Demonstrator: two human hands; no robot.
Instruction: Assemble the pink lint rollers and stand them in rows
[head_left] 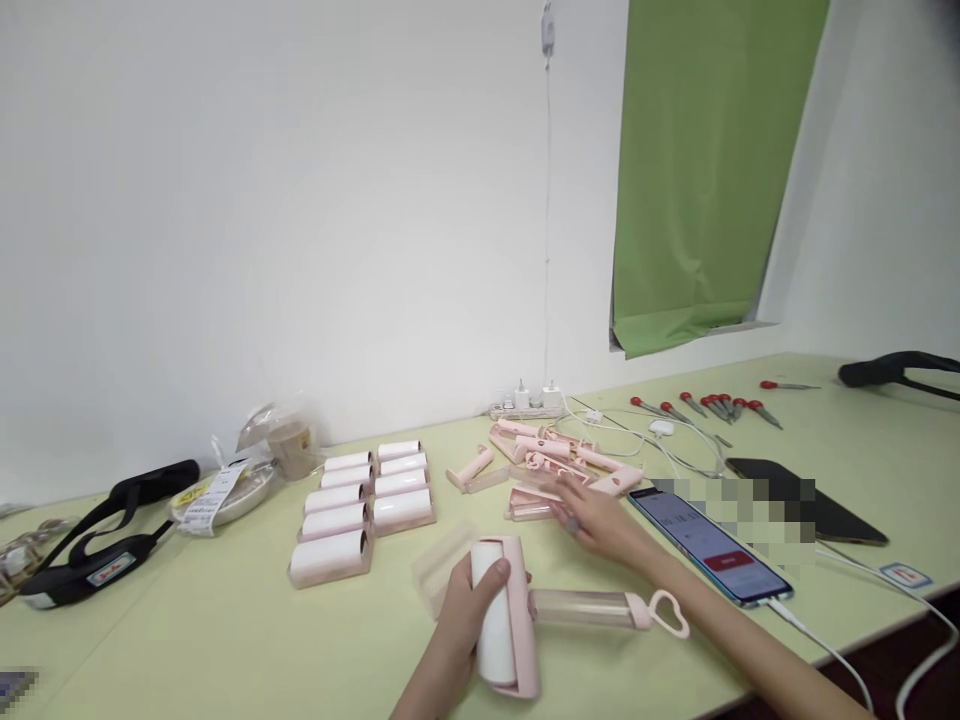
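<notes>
My left hand is closed around a lint roller, with its thumb over the white roll. The roller has a pink frame and a clear handle pointing right, ending in a pink heart-shaped loop. A blurred clear cover shows behind that hand; whether it is attached to the roller I cannot tell. My right hand reaches over the near side of a pile of pink and clear roller parts. Its fingers are apart beside a pink part with a clear cover; contact is unclear.
Several white rolls in clear covers stand in two columns at left. A phone on a cable and a black tablet-like slab lie right. Red-tipped tools, a power strip, a wrapped bowl and black straps surround.
</notes>
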